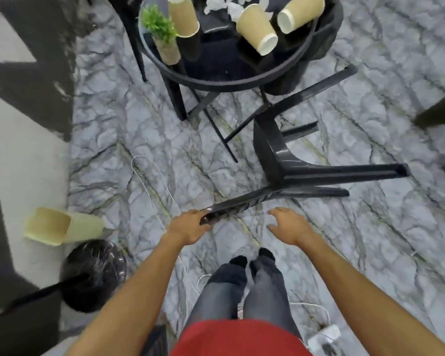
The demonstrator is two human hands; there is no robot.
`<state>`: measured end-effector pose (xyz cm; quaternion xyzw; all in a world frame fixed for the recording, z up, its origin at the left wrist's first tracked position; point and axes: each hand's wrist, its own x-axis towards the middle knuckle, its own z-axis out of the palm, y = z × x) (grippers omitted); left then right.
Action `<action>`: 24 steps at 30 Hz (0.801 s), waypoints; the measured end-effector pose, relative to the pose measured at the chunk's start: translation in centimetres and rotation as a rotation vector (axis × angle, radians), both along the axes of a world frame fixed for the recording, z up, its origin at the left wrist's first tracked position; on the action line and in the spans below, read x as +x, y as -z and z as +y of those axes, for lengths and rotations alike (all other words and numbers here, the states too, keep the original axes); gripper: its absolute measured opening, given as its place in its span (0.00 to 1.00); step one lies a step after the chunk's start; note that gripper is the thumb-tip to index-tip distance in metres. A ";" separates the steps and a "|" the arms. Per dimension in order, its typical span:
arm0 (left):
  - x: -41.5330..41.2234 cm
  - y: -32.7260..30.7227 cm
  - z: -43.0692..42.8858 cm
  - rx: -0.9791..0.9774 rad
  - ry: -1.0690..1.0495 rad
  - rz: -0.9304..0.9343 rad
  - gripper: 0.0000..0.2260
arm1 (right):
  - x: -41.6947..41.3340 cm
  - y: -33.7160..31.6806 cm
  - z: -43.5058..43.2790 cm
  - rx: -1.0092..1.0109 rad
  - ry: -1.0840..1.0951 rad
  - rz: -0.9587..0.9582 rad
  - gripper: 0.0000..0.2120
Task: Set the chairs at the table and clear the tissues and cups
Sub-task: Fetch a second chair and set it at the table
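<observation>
Black chair [272, 160] tipped on its side on the marble floor [370, 227], just near of the round glass tabletop [216, 84], legs pointing right. At the edge of its back, left hand [190, 227], grip curled round that edge. Just right of it, right hand [289, 224], apart from the chair, grip spread and empty. On the tabletop: three paper cups [257, 29] lying over, crumpled tissues [229, 6] at the far side, small potted plant [162, 32] at left. At near left, fourth cup [62, 226] lying beside a black bin [94, 273].
</observation>
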<state>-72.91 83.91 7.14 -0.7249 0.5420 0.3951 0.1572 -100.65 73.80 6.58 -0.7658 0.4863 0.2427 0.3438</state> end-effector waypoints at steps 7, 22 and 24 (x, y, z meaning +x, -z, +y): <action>-0.3 3.8 1.2 -0.046 -0.226 -0.001 0.23 | 3.1 4.5 -3.6 0.003 -0.129 -0.067 0.23; 3.6 22.8 0.2 -0.142 -0.328 0.023 0.25 | 12.3 20.9 -5.6 -0.009 -0.328 -0.132 0.24; 3.8 24.8 0.6 -0.146 -0.328 0.039 0.25 | 13.0 22.8 -5.4 -0.024 -0.353 -0.127 0.24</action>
